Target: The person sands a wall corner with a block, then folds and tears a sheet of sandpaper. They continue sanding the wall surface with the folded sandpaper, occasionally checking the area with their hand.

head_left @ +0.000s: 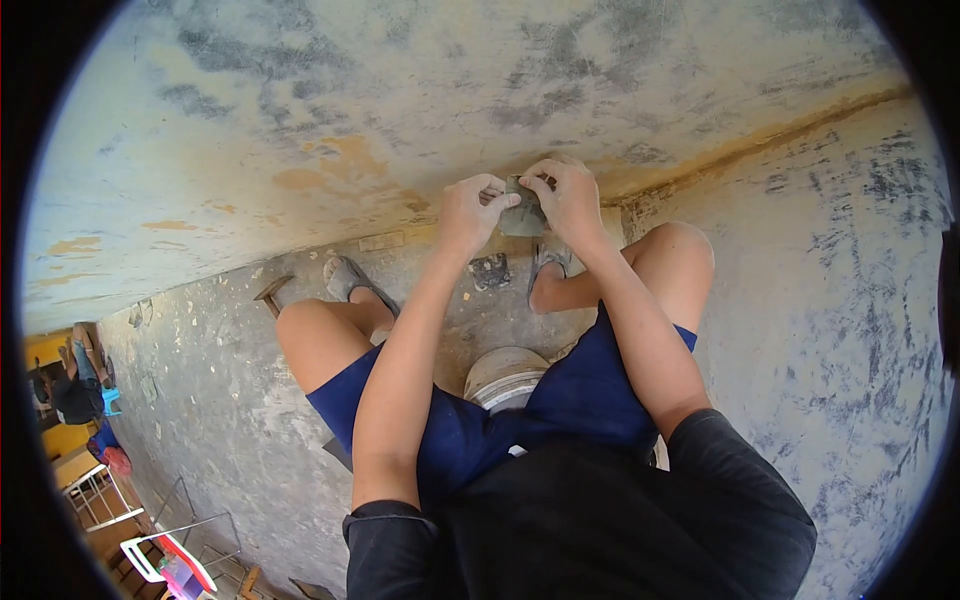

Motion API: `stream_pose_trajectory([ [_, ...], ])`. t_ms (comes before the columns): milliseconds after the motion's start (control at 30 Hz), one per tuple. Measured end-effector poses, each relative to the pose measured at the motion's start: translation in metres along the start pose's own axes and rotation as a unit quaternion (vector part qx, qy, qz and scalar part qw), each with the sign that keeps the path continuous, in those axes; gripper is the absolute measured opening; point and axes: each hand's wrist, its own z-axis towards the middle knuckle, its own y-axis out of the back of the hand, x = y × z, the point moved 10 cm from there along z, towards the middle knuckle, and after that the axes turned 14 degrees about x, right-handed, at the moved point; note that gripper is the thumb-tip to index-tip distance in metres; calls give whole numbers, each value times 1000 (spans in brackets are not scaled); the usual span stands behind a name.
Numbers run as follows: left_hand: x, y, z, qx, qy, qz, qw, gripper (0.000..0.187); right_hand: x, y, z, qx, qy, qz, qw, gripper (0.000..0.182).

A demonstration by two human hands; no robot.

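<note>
A small grey-green sheet of sandpaper point(521, 217) hangs between my two hands, close to the foot of the patchy wall point(330, 110). My left hand point(478, 208) pinches its left edge between thumb and fingers. At the upper right corner, my right hand point(566, 200) grips it with thumb and curled fingers. Pale dust coats the fingers of both hands. The sheet's lower part dangles free, and its top is partly covered by my fingertips.
Beneath me is a white bucket point(505, 372). A scraper-like tool point(270, 290) lies left of my knee. A second wall point(830, 230) rises at right. Far left, another person point(78, 395) is near a white metal frame point(100, 498) and a red-white chair point(185, 562).
</note>
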Motion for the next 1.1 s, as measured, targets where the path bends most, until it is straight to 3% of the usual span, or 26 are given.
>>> stream_pose_trajectory([
  [133,5,6,0,-110,4,-12,994,24,-1,-1,0,-1,-14,-23,1000,12],
  [367,9,0,2,-282,-26,-123,951,23,17,15,0,-154,39,-141,977,14],
  [600,10,-12,6,-342,20,-115,933,28,23,22,-1,-230,57,-202,950,14],
  [667,14,-14,3,-377,25,-125,918,28,21,23,-1,-228,39,-206,951,15],
  [1000,0,-15,1,-377,14,-127,917,24,12,31,3,-175,-45,-184,966,18],
  [1100,9,-15,2,-380,26,-109,918,23,12,21,7,-164,-20,-199,966,18],
])
